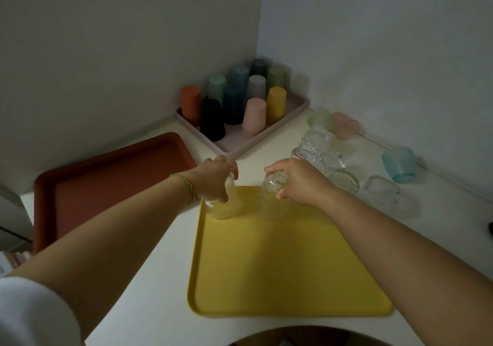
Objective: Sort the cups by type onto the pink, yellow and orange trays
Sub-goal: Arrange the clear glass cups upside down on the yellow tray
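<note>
Left grip (216,179): closed around clear glass (222,207), yellow tray's (280,273) far-left corner.
Right grip (296,180): closed around speckled glass (272,196), tray's far edge.

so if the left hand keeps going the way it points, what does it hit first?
Probably the pink tray, near its front corner, just past the left hand, whose grip holds a clear glass. Depth is unclear.

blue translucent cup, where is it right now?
Head view, far right: the blue cup stands upside down on the counter by the right wall, beyond the clear glasses and off every tray.
</note>
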